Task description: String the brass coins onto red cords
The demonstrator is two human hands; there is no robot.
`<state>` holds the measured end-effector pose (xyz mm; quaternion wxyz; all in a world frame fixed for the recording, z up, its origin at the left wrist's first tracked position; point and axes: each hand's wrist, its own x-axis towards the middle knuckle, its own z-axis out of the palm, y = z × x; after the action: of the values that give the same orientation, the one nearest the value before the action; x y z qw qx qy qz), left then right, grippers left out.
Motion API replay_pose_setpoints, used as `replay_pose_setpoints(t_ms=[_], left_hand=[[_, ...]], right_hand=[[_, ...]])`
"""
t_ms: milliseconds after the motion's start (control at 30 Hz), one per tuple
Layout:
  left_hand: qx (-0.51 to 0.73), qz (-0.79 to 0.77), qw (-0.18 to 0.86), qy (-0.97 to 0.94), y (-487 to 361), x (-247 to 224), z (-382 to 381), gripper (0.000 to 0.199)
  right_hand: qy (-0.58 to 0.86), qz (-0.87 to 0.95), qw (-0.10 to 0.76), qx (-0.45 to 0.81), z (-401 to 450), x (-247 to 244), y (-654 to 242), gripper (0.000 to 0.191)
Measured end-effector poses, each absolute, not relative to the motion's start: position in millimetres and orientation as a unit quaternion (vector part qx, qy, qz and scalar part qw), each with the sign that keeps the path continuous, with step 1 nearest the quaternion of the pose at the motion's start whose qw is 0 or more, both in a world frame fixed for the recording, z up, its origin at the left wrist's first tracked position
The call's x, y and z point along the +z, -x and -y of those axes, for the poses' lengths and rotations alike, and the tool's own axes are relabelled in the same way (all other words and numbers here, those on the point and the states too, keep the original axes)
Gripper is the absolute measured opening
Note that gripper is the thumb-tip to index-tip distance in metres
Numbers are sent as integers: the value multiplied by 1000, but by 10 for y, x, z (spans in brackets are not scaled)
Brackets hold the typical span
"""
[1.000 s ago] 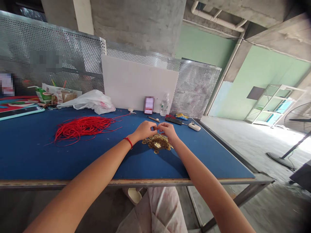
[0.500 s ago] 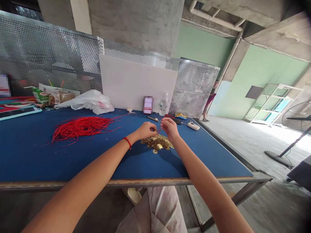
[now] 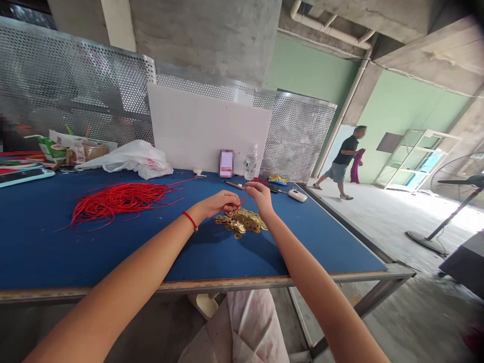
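Note:
My left hand (image 3: 219,203), with a red bracelet (image 3: 190,220) at its wrist, is closed in a pinch above a pile of brass coins (image 3: 245,222) with holes in their middles. A thin red cord (image 3: 243,200) runs up from its fingertips to my right hand (image 3: 260,196). The fingers of my right hand are pinched on the cord, slightly higher and farther to the right. Whether a coin is between the left fingertips is too small to tell. To the left lies a loose bundle of red cords (image 3: 117,201) on the blue tabletop (image 3: 143,252).
Behind the hands stand a phone (image 3: 226,164) and a clear bottle (image 3: 251,162), with a pen (image 3: 233,185) and a white device (image 3: 297,195) nearby. A white plastic bag (image 3: 139,159) lies at the back left. A person (image 3: 342,161) walks beyond the table; a fan (image 3: 454,201) stands right.
My right hand has risen slightly relative to the left, and the cord between them shows more clearly. The person in the background has stepped out from behind the perforated panel. The view has shifted slightly.

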<state>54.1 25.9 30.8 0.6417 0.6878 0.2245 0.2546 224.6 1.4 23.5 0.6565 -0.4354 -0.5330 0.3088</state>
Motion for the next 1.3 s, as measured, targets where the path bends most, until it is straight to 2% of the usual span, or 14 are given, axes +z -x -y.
replay_pose_setpoints(t_ms=[133,233,333,433,567,700,833,967,1300], left_hand=[[257,-265,684,-629,-531,334,-283,9],[296,-307,706,-565,-537,343,-300,7],[347,-337,706,-518,-556,341,-309,5],[378,-350,708,-483,-572,334,-315,4],[377,-330,726,-471,-572,330,-318,4],[359,-343,724,-478,-567,329,-318,5],[388,-343,699,-492,-579,322,-316,8],[413,-357,670,-503,-591,306,-314,13],[347,-388,619,-588,-590,312,-272,22]], right_hand=[[557,646,479,207,-5,176,-2199,15],[561,693,414,182,19,152,-2157,31],[519,700,465,158,33,145,-2134,36],[422,722,510,200,26,133,-2124,39],[356,744,500,265,13,97,-2114,43],[398,742,476,253,15,90,-2125,59],[442,740,454,227,29,129,-2140,37],[475,715,436,269,38,152,-2137,39],[547,679,452,188,-2,166,-2221,31]])
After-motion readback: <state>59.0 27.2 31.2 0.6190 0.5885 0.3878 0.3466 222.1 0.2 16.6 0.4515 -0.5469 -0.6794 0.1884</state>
